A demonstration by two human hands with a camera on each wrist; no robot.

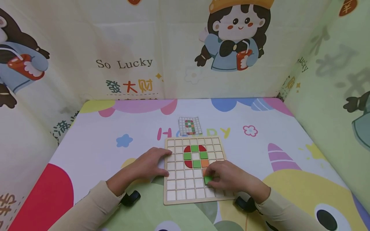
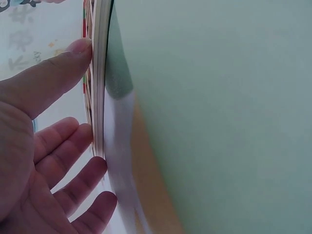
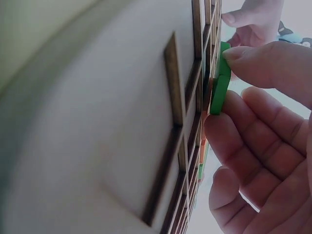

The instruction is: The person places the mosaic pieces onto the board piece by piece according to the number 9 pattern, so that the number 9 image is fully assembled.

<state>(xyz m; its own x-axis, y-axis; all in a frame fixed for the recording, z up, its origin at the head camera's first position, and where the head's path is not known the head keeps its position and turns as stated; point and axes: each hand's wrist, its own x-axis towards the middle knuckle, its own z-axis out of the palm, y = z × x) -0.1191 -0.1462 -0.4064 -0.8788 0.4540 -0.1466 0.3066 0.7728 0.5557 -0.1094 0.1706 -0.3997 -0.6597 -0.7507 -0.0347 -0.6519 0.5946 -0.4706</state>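
A wooden grid board (image 1: 199, 201) lies on the table, its upper middle filled with red rounded-corner tiles (image 1: 188, 164), several green square tiles (image 1: 197, 164) and an orange tile (image 1: 205, 163). My right hand (image 1: 229, 176) pinches a green tile (image 3: 222, 90) between thumb and fingertips, tilted over a cell below the orange ones. Part of a second orange tile is hidden behind those fingers. Along the board's left side, my left hand (image 1: 148, 163) is spread, with thumb and fingertips at the edge (image 2: 99, 73).
Behind the board lies a small printed card (image 1: 189, 126) showing a gridded pattern in red, green and orange. A colourful printed cloth (image 1: 95, 150) covers the table. Patterned cloth walls (image 1: 179, 41) stand at the back and both sides.
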